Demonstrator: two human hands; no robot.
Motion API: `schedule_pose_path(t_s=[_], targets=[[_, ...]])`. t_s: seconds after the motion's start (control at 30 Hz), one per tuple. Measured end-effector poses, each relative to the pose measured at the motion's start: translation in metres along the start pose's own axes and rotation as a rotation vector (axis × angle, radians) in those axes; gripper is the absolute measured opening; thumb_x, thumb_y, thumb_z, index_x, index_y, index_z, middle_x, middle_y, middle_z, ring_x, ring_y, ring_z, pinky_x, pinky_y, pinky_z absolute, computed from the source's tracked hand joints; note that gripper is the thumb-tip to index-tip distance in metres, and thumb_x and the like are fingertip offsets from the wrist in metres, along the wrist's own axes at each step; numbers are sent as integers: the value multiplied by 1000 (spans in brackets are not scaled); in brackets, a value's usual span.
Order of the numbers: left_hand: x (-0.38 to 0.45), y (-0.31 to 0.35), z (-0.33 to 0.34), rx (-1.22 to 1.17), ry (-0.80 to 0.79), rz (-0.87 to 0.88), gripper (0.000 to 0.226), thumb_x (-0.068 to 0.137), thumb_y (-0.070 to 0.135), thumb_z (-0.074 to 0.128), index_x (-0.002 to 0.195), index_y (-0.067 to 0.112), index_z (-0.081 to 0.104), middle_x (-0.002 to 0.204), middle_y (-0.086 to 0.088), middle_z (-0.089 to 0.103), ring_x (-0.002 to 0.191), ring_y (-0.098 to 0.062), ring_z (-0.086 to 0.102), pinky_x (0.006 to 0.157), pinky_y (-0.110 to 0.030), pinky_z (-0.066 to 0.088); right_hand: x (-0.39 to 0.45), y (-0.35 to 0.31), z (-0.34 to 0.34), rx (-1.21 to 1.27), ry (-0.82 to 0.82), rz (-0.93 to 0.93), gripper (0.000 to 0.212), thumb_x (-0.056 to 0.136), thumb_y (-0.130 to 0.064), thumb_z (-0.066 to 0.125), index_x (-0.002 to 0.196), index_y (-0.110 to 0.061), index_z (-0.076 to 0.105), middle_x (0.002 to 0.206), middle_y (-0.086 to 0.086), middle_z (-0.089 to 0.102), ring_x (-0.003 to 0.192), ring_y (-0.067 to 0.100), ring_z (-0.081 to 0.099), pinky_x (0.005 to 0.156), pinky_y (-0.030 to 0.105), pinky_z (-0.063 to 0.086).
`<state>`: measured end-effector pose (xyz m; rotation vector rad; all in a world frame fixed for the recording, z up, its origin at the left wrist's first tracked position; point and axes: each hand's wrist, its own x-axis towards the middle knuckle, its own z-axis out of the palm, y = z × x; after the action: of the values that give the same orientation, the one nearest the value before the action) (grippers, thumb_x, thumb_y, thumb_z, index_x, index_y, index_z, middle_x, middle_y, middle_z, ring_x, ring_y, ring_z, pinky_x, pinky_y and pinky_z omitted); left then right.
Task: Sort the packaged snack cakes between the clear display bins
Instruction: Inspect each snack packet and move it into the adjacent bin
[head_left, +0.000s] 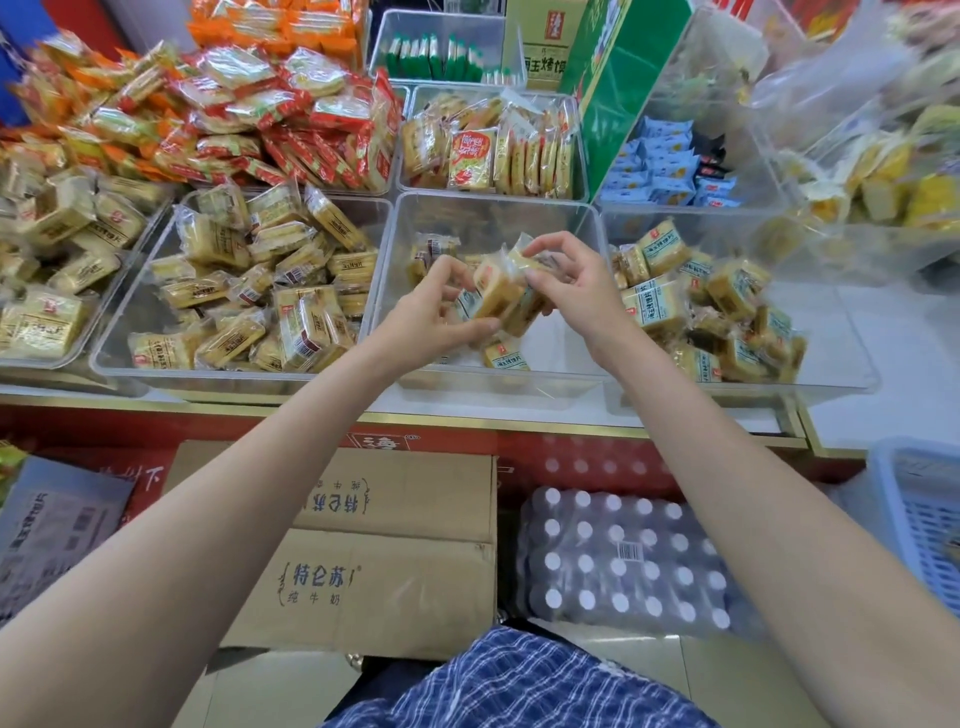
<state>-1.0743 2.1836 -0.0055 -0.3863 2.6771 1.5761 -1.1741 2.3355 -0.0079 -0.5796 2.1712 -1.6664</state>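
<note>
Over the middle clear bin (395, 244), both hands hold a small stack of yellow packaged snack cakes (497, 291). My left hand (431, 317) grips the stack from the left and below. My right hand (571, 280) pinches its top and right side. A few more cakes (506, 356) lie on the bin's floor. The bin to the left (130, 332) is heaped with brown-labelled cakes (260, 291). The bin to the right (852, 358) holds blue-labelled cakes (701, 301).
Behind stand bins of red-wrapped snacks (291, 119), yellow packs (493, 145) and blue packs (660, 166), plus a green carton (618, 78). Below the counter edge sit cardboard boxes (384, 561), a wrapped pack of bottles (623, 566) and a blue basket (924, 519).
</note>
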Motion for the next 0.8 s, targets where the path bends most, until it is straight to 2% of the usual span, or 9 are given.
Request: schedule_pose_path(t_s=[0.1,0.2,0.23,0.33,0.4,0.47,0.6,0.73,0.8], targets=[[0,-1,2,-90,44,-49,40,82,24,73,108,23,43,111,4,49,95,-10,50,69,-18,44,0,1,-4,3,-13,-18,23,93,-6,55,92,-29,52,118,7,58,85,7,56,56,13,44],[3,-1,3,-168,131,-106,58,76,19,78,121,22,40,103,9,50,87,-3,54,64,-11,46,0,2,-7,93,7,16,31,91,0,53,100,-29,48,126,11,54,102,19,58,62,17,49],[5,-2,2,-145,136,-121,61,74,21,80,121,21,42,106,6,52,90,-6,56,70,-14,49,0,2,-8,132,10,30,35,91,3,52,103,-29,47,126,12,53,106,23,58,63,19,51],[10,-8,-1,-25,151,-170,51,68,34,82,106,19,53,116,-9,56,100,-21,59,89,-37,51,0,3,-10,203,-6,54,48,90,9,49,110,-35,48,125,12,50,109,26,57,67,25,54],[11,-9,-2,9,157,-169,47,68,36,82,101,17,54,111,-9,57,93,-18,59,84,-34,51,-1,4,-10,205,-8,45,56,89,10,50,111,-41,49,124,9,46,115,29,53,71,28,56],[10,-7,-2,7,169,-194,47,73,37,79,104,12,54,104,-6,60,85,-15,58,74,-28,50,-2,3,-11,251,40,61,52,88,10,52,109,-38,51,118,7,46,108,29,57,72,31,58],[10,-5,-1,-213,155,-364,47,84,44,66,108,5,55,108,-13,65,91,-21,66,78,-34,58,-2,4,-13,479,117,214,27,88,5,58,97,-19,51,107,11,59,91,25,63,69,33,56],[7,4,3,-684,54,-342,13,95,16,55,102,5,56,108,-11,64,86,-13,68,73,-23,58,-2,11,-14,555,163,298,25,84,-5,68,93,-15,47,106,11,63,82,22,64,81,39,53],[7,6,2,-837,60,-332,10,93,2,52,102,4,55,108,-12,63,91,-17,66,74,-25,58,-2,14,-16,594,177,305,23,84,-6,68,87,-13,47,95,12,65,77,20,65,80,35,55]])
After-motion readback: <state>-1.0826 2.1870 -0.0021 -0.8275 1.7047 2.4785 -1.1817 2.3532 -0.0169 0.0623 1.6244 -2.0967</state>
